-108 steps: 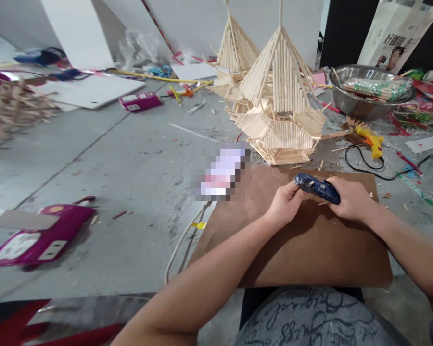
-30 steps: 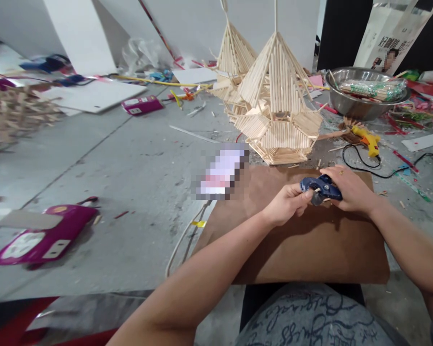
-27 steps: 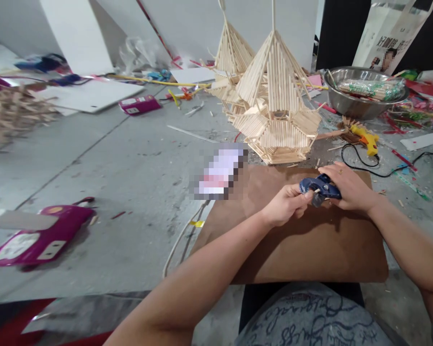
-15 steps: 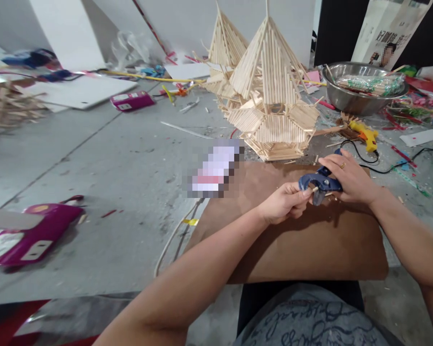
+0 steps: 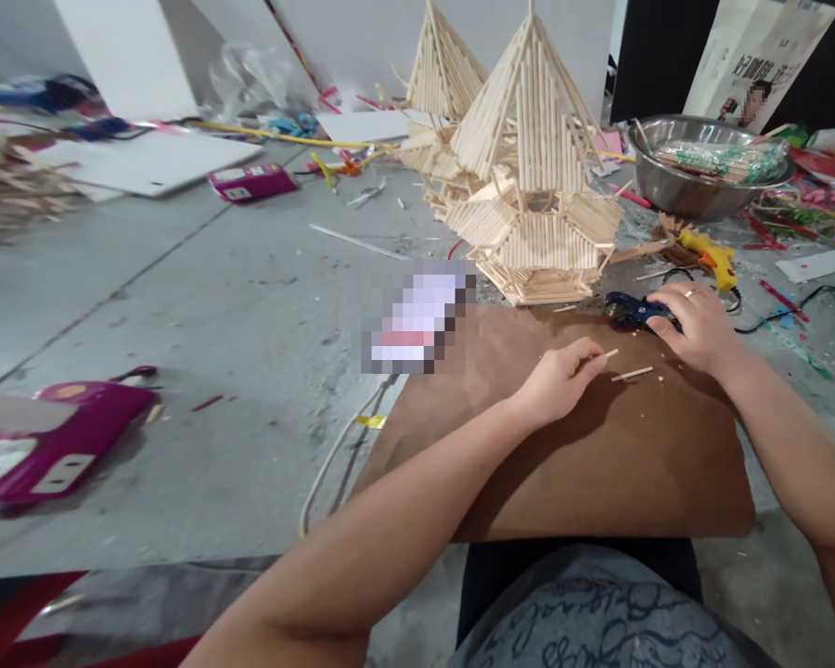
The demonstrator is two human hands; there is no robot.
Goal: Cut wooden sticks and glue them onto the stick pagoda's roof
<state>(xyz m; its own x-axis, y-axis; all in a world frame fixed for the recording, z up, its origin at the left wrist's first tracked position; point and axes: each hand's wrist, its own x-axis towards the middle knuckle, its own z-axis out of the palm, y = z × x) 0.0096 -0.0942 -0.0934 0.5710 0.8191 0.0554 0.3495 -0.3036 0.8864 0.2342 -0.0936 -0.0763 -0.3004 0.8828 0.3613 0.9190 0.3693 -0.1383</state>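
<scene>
My left hand (image 5: pixel 560 378) is closed in a pinch on a short wooden stick (image 5: pixel 610 353), whose tip sticks out past the fingertips over the brown board. A cut piece of stick (image 5: pixel 632 374) lies on the board just right of it. At the board's far right edge, my right hand (image 5: pixel 700 327) is around the handles of a blue pipe cutter (image 5: pixel 626 311), with thumb and fingers on either side. The cutter rests low, its jaws pointing left. Behind both hands stands a pagoda-like model (image 5: pixel 546 243) built of wooden sticks, with pointed roofs.
The brown board (image 5: pixel 563 492) lies before me, with a blurred phone (image 5: pixel 417 320) and its white cable at its left. A yellow glue gun (image 5: pixel 715 260) and steel bowl (image 5: pixel 696 186) are at right. Purple power strips (image 5: pixel 76 436) lie left. Scraps litter the grey surface.
The pipe cutter has moved away from the stick, rightward and down to the board's far edge with my right hand. A cut stick piece now shows on the board.
</scene>
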